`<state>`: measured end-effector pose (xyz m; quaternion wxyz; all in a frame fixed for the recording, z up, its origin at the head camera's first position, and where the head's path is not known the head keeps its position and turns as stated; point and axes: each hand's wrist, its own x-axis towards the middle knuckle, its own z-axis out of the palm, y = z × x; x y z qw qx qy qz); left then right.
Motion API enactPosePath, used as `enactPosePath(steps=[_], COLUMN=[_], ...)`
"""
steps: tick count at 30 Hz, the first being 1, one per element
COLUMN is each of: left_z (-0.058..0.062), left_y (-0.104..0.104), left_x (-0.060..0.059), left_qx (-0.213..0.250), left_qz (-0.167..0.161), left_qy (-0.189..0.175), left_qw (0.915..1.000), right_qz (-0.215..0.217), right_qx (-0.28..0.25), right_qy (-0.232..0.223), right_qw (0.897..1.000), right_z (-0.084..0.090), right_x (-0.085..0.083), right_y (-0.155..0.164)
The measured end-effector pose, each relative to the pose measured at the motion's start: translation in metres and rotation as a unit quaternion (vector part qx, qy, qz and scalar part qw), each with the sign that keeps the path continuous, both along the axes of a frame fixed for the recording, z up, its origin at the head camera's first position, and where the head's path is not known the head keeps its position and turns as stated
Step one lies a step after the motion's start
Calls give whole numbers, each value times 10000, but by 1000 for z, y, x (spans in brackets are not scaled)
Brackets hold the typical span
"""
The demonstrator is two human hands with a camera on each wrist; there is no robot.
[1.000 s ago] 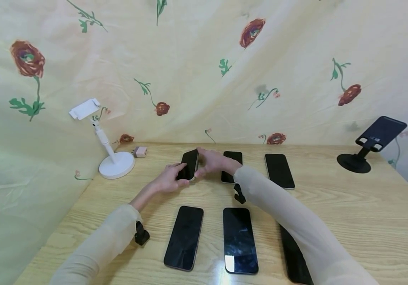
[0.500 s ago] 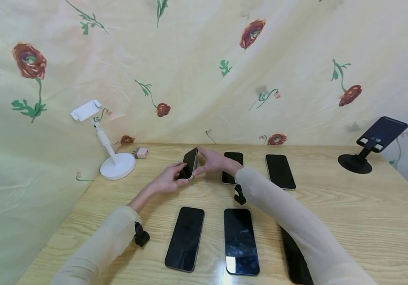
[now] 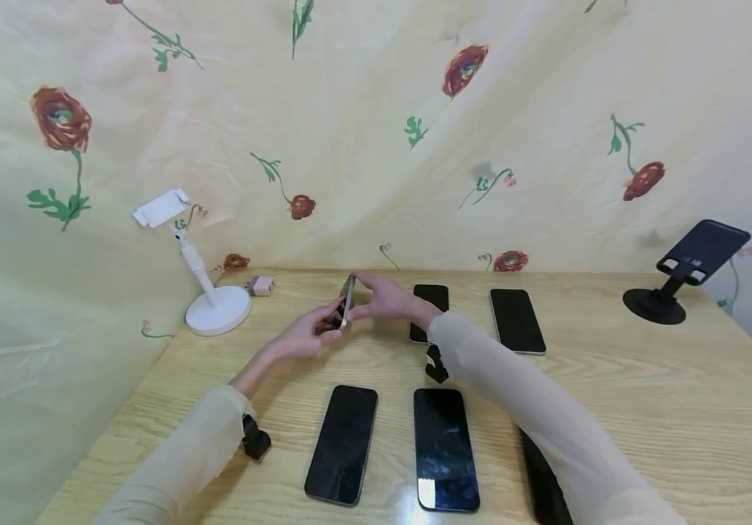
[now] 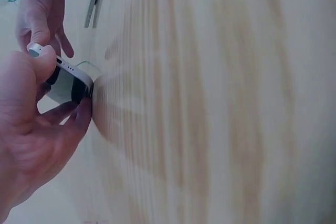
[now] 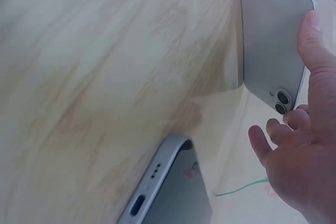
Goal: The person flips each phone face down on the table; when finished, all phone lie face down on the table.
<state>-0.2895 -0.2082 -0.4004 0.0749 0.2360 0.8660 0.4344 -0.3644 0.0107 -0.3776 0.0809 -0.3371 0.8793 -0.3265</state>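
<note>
Both hands hold one smartphone (image 3: 347, 302) on its long edge above the far side of the wooden table (image 3: 645, 408). The left hand (image 3: 306, 335) pinches its near end and the right hand (image 3: 385, 299) grips the far end. Its silver back shows two lenses; no writing is readable.

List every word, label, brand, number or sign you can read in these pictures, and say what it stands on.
None can be read.
The phone held by the left hand and the right hand: its silver back in the right wrist view shows only two camera lenses, no logo or lettering.
The other phones' screens are dark and blank.
The black stand: small pale marks, too small to read.
The white stand: no marking visible.
</note>
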Motion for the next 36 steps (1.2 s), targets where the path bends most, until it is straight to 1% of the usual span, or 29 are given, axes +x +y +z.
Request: enactPosePath(steps=[6,9,11,14,16,22,25,29,33,36], left_z=[5,7,9,10,11,11,10,12,14,16], left_y=[-4,-4,-4,-5,-6,-7,-8,-9,-11,-14], left_x=[3,4,4,3,3,-1,-2,-1,0,0], left_qx=[94,121,107,86,117,516,822,1097,1136,1079], left_qz=[24,163,319,507,569,386,280,164,90,44], left_qy=[-116,-164,-218,-347,-448,-668,-917,-1173,-1212,-1190], left_qw=[9999,9997,9992,9981,9973,9957,9920,9869,9861,9870], right_qz=[-41,-30,-18,-19,-25,-25,11,119,177,182], right_qx=[60,8,-29,-69,-68,-171,-227,-269,-251,-214], right_qy=[86,106,118,110,93,47,49,119,77,63], right_qw=[9999,9999,9999,9999,9999,9998,9997,9995,9995,9996], right_z=[1,3,4,5,5,5,6,5,1,-2], right_x=[0,2,3,5,5,8,11,13,12,11], right_y=[-8,-11,-13,-15,-16,-20,-21,-23,-25,-28])
